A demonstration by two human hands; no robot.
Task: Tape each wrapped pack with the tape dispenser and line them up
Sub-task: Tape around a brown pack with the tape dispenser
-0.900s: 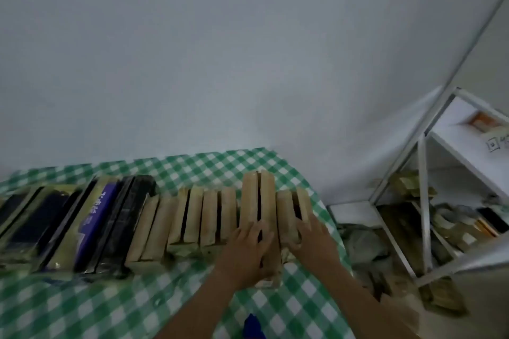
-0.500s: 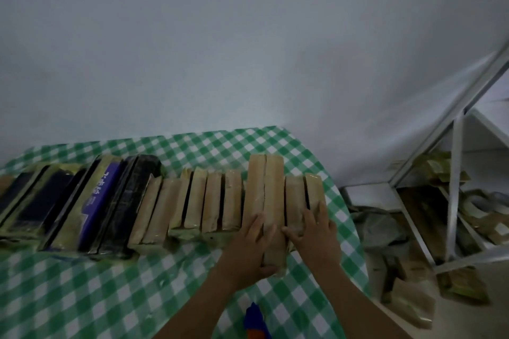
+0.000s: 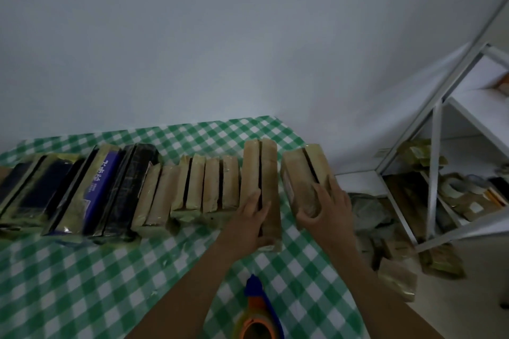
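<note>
The right grip (image 3: 327, 209) is clasped on the near end of the end pack (image 3: 301, 173), fingers over its top and thumb curled beneath; that tan pack tilts to the right and stands apart from its neighbour, a strip of checked cloth showing between them; the left grip (image 3: 251, 219) lies released on the tall pack (image 3: 260, 173), fingers nearly straight along its near top, pressing and clasping nothing; the tall pack stands on edge and juts nearer the person than the others; to its left runs the row of tan packs (image 3: 209, 187), on edge and side by side, touching; further left come the dark packs (image 3: 55, 190), one with a blue face, leaning the same way; all stand on the worktop (image 3: 82, 283), covered in green and white check; the tape dispenser (image 3: 256, 316), blue and orange, sits at the bottom edge between the forearms, apart from both grips; right of the worktop stands a white shelf rack (image 3: 436, 146), with loose packs (image 3: 396, 278) on the floor by it.
</note>
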